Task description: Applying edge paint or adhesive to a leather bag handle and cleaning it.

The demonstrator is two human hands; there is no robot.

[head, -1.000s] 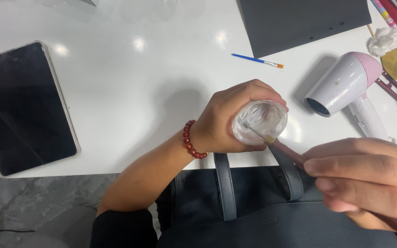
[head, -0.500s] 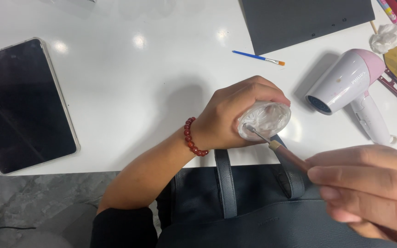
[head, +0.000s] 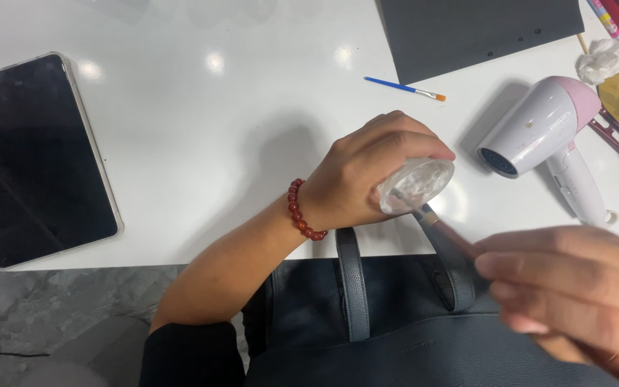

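the left hand (head: pixel 370 172) was wrapped around a small clear jar (head: pixel 415 185), tipped on its side above the white table (head: pixel 238 129) edge. the right hand (head: pixel 574 290) pinched a brown-handled brush (head: pixel 447 234), bristles at the jar's mouth. a dark handbag (head: pixel 395 315) lay below; a hairdryer (head: pixel 546 132) sat to the right.

The right hand (head: pixel 574 294) at four o'clock is blurred and cut off by the right and bottom edges. Its brush (head: pixel 444 231) blurs toward the handle; the tip is lost against the clear cup (head: pixel 417 184), much of which the left hand (head: pixel 374 175) covers. The cup's contents cannot be told. The tablet (head: pixel 34 158) at nine o'clock loses its left edge. Items at two o'clock are cropped.
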